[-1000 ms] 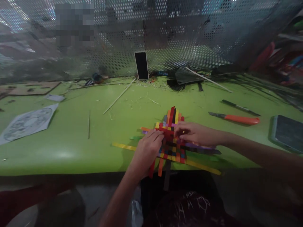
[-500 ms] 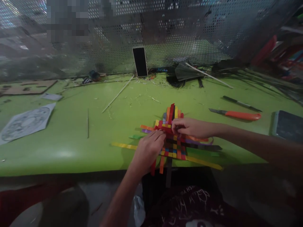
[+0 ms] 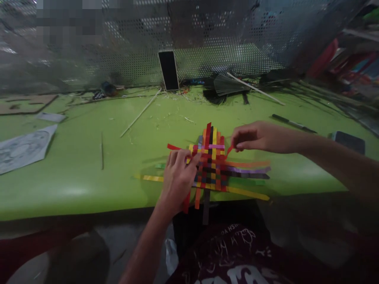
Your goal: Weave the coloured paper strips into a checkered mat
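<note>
A woven mat of coloured paper strips (image 3: 211,165) lies near the front edge of the green table (image 3: 89,173). My left hand (image 3: 177,180) rests on the mat's left side, fingers pressed down on the weave. My right hand (image 3: 260,136) is raised to the right of the mat and pinches the end of a red strip (image 3: 228,150) that runs across the weave to the left.
A black phone (image 3: 168,70) leans on the perforated metal screen at the back. A thin stick (image 3: 140,113), a dark pen (image 3: 291,123), a dark tablet (image 3: 347,141), a printed sheet (image 3: 22,148) and dark strips (image 3: 226,85) lie on the table.
My right hand has lifted off the weave and moved right, drawing the red strip through to the right. The left hand stays on the mat. The view shifted slightly right.
</note>
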The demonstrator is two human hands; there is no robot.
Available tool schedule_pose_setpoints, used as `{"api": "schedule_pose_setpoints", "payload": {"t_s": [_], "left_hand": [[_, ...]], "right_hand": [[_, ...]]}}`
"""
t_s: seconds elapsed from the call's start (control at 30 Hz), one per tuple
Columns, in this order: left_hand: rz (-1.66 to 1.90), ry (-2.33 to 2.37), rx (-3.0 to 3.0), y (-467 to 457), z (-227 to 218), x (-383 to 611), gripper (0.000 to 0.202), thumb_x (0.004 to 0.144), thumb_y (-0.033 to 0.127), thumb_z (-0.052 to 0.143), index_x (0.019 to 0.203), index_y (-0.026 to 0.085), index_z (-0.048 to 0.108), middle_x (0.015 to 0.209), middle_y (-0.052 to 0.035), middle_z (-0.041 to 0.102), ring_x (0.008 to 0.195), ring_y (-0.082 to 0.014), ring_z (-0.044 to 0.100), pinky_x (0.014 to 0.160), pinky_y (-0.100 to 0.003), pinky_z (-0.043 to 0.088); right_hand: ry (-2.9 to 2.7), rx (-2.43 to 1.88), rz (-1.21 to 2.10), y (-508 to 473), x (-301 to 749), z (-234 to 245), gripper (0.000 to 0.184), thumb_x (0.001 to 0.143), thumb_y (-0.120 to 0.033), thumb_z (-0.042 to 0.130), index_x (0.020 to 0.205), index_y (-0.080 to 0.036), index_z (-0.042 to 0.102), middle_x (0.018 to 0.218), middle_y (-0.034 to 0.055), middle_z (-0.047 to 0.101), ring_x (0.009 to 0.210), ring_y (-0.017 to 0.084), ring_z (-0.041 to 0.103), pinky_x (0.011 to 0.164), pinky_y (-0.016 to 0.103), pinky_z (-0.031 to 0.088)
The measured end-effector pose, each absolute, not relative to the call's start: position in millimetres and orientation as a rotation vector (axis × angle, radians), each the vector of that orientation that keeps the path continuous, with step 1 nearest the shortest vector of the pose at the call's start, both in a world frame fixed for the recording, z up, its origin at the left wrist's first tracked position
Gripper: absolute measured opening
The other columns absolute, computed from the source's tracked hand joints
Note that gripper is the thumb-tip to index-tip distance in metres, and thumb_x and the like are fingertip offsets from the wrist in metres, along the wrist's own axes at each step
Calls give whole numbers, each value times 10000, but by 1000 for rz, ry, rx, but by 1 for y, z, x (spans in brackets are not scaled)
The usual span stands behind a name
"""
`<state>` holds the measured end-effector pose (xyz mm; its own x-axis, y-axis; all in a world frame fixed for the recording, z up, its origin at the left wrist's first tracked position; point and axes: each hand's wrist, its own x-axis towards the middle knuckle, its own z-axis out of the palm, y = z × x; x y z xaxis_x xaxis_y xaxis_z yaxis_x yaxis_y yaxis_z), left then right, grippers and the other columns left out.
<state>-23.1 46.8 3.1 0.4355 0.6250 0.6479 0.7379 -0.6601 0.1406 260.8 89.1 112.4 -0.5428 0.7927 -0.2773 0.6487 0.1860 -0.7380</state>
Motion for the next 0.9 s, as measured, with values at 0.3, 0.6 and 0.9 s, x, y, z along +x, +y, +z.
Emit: {"api": "schedule_pose_setpoints", "payload": {"t_s": [0.3,0.6,0.9], "left_hand": [[-516,-1187,-2757,28,32,0,155,967,160,614,1106,140,682,1144,-128,643,1105,-316,587,923,-470,545],[-361,-1189,-2803,28,21,25,250,981,165,592,1225,154,647,1239,-125,640,1158,-331,576,939,-506,525],[-564,-1352,-2920,27,9,13,342,1033,210,500,1359,205,604,1245,-114,610,1166,-305,551,1008,-515,495]], "right_hand": [[-2538,-1398,1053,78,269,92,414,907,-422,613,1282,-256,674,1106,67,753,884,233,678,794,369,486],[-2399,-1253,1335,99,263,68,278,929,-456,627,1010,-227,760,1010,52,767,923,224,662,871,361,493],[-2058,-1084,1465,101,261,48,226,844,-442,732,876,-218,747,862,14,752,785,166,667,756,317,532]]}}
